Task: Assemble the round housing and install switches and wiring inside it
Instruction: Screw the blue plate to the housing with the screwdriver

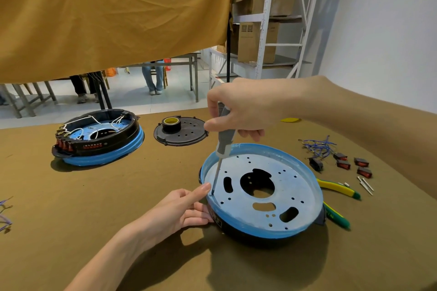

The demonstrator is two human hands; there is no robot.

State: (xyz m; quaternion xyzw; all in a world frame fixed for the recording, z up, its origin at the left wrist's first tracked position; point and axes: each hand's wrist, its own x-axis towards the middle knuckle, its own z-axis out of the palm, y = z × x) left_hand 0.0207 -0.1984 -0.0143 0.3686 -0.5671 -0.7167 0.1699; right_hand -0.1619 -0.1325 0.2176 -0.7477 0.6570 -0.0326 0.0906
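A round housing [290, 229] with a blue rim and a perforated metal plate lies in front of me on the brown table. My right hand [238, 111] grips a grey-handled screwdriver [224, 142], nearly upright, its tip on a screw [211, 195] near the plate's left edge. My left hand [179, 210] holds the housing's left side, forefinger stretched toward the screw. Several red-and-black switches [352, 163] and a bundle of blue wires [318, 146] lie at the right.
A second housing [99, 142] with switches and white wiring fitted stands at the back left. A black cover plate [186, 136] carries a tape roll [171, 123]. Yellow-green pliers [338, 190] and loose screws [366, 185] lie right of the housing. More wires [4, 215] lie at the left edge.
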